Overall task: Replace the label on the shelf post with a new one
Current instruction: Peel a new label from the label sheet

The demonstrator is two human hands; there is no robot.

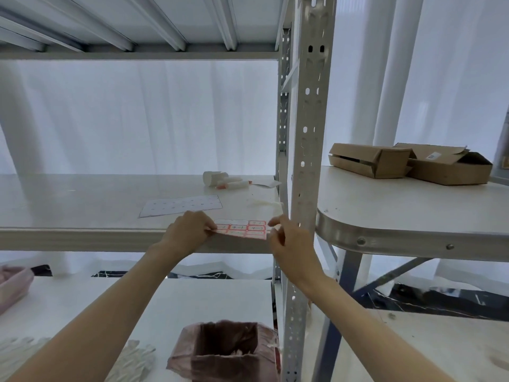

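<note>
A small sheet of red-bordered labels (pixel 242 229) lies at the front edge of the middle shelf (pixel 82 238), some with handwritten numbers. My left hand (pixel 187 232) pinches the sheet's left end against the shelf edge. My right hand (pixel 289 241) has its fingertips at the sheet's right edge, thumb and forefinger pinched together there; whether a label is between them cannot be told. The perforated grey shelf post (pixel 308 161) rises just right of my right hand. No label shows on the post.
A white sheet with dots (pixel 180 205), white tubes and a cup (pixel 223 180) lie further back on the shelf. Cardboard boxes (pixel 407 164) sit on the rounded table (pixel 385 232) at right. A lined bin (pixel 228 351) and gloves (pixel 132 359) rest on the lower shelf.
</note>
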